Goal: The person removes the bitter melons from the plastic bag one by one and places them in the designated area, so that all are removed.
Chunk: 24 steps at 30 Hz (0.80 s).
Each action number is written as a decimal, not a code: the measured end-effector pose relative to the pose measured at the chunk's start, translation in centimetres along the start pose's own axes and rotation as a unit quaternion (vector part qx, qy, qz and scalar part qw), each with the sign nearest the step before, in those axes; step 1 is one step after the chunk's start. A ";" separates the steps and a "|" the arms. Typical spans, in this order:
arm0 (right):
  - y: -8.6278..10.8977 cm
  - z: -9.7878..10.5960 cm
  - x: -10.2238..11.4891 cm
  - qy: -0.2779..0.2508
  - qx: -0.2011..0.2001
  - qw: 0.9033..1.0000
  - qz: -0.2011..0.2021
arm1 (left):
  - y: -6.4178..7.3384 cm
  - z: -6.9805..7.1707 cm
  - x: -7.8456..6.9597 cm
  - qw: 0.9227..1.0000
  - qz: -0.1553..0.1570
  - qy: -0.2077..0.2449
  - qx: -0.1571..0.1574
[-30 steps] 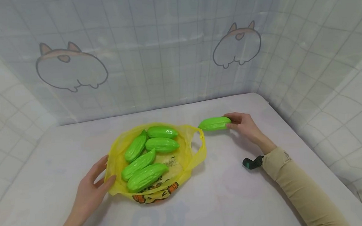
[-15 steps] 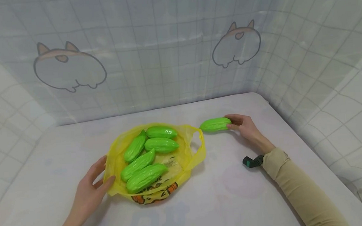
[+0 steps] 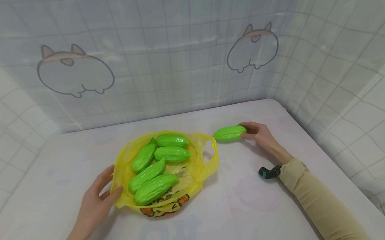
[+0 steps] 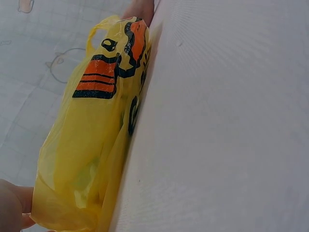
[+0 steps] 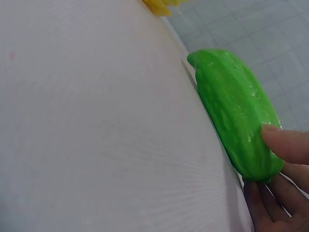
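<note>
Pale table [image 3: 242, 218] | left hand [image 3: 97, 195] holds yellow bag [image 3: 198, 174] | outstretched right hand [image 3: 259, 135] grips green gourd [image 3: 228, 133]

On my head view, twelve o'clock being straight ahead, I have a pale grey-blue, grid-lined, slightly rippled back wall [image 3: 171, 74] catching soft whitish streaks of light. It carries a rounded, tan-eared animal outline [image 3: 75, 73] at eleven and a smaller matching outline [image 3: 252, 53] near one. A whitish gridded left wall [image 3: 7, 96] stands at ten, a similar right wall [image 3: 349, 84] toward two. The smooth off-white table [image 3: 242, 221], faintly pastel-marked, has a rounded far corner at one.
</note>
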State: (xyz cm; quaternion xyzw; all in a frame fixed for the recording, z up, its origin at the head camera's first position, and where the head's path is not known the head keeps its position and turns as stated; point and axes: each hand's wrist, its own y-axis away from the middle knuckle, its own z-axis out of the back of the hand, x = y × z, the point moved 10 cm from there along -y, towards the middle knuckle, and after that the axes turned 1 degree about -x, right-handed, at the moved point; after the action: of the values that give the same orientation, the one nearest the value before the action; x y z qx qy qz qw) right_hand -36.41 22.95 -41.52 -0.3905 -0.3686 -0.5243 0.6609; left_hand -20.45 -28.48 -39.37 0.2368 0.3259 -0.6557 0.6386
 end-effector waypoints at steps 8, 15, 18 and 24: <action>-0.1 -0.1 -0.3 -0.003 0.001 1.000 -0.006 | 0.0 -0.2 0.4 1.000 0.006 -0.005 0.000; 0.1 0.0 -0.3 -0.011 -0.002 1.000 -0.011 | 0.1 -0.1 0.1 1.000 -0.004 -0.005 -0.003; 0.2 0.0 -0.3 -0.025 -0.002 1.000 -0.014 | 0.2 0.0 -0.1 1.000 -0.009 -0.001 -0.004; 0.3 0.1 0.0 -0.025 0.000 1.000 -0.019 | 0.2 0.0 0.0 1.000 -0.011 -0.005 -0.005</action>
State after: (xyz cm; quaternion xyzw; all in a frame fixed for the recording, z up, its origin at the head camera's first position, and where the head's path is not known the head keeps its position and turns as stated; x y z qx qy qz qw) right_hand -36.11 23.05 -41.53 -0.3964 -0.3921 -0.5274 0.6411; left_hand -20.28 -28.42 -39.38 0.2267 0.3284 -0.6622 0.6343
